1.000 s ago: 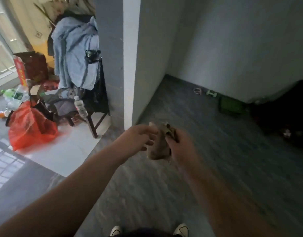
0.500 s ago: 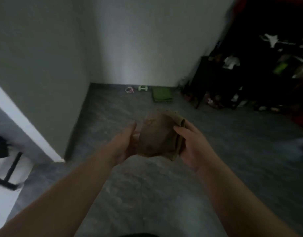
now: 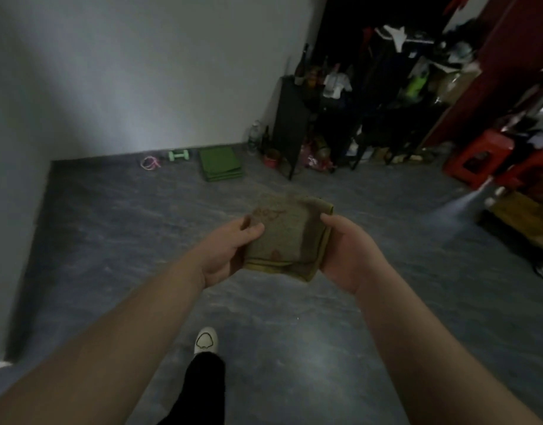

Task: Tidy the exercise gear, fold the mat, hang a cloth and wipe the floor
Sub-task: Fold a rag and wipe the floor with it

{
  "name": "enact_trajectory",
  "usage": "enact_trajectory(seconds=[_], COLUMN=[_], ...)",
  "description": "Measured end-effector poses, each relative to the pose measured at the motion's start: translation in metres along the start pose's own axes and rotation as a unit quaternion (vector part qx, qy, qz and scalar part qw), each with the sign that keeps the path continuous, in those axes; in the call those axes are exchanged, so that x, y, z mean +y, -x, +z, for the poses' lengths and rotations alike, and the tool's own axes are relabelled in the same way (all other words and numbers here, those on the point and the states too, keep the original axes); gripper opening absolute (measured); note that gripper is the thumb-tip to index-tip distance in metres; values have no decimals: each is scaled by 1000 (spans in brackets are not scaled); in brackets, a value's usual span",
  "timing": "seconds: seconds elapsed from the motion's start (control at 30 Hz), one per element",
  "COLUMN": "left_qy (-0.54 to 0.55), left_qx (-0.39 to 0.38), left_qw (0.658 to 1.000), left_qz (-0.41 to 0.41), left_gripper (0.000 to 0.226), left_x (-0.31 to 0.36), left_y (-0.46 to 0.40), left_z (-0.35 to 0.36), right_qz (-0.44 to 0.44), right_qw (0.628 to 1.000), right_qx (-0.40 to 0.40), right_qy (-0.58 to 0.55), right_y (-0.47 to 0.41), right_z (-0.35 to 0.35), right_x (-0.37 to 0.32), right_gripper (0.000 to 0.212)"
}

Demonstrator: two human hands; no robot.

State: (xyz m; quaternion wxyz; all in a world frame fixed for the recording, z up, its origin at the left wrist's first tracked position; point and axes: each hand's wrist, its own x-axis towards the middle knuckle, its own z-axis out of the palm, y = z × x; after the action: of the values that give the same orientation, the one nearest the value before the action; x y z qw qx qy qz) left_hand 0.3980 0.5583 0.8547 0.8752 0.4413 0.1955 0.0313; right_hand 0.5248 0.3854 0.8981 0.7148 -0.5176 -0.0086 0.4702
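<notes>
Both forearms are bare from the lower frame edge up to the wrists, with no sleeve, watch, band or ring visible on either. The left hand (image 3: 230,250) and the right hand (image 3: 345,251) are uncovered, without gloves. Below the left forearm, one leg shows in a black trouser leg (image 3: 204,391) that is plain and dark, its lower edge ending just above the shoe. The shoe (image 3: 205,340), directly beyond the trouser leg, is white with a rounded toe and a thin dark outline drawn on its top.
</notes>
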Motion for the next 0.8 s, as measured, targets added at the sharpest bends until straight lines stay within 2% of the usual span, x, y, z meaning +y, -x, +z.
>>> enact_trajectory(seconds=[0.1, 0.2, 0.33, 0.57, 0.7, 0.8], left_qy=[-6, -38, -82, -198, -209, -190], left_qx=[-5, -8, -3, 3, 7, 9], left_qw=[1000, 998, 996, 979, 977, 981], left_qz=[19, 42, 18, -43, -48, -39], left_gripper=[38, 39, 36, 32, 27, 26], left_x=[20, 51, 103, 177, 196, 205], left_y=[-57, -113, -185, -312, -390, -457], left_z=[-23, -42, -68, -72, -55, -37], right_qz=[7, 5, -36, -92, -99, -100], right_qw=[999, 993, 983, 976, 978, 985], right_qx=[42, 120, 179, 194, 174, 140], right_qy=[5, 5, 16, 40, 53, -9], right_y=[-65, -132, -207, -297, -345, -384], right_z=[2, 14, 29, 22, -8, -37], right_x=[-18, -38, -67, -129, -171, -204], right_gripper=[42, 40, 34, 29, 33, 33])
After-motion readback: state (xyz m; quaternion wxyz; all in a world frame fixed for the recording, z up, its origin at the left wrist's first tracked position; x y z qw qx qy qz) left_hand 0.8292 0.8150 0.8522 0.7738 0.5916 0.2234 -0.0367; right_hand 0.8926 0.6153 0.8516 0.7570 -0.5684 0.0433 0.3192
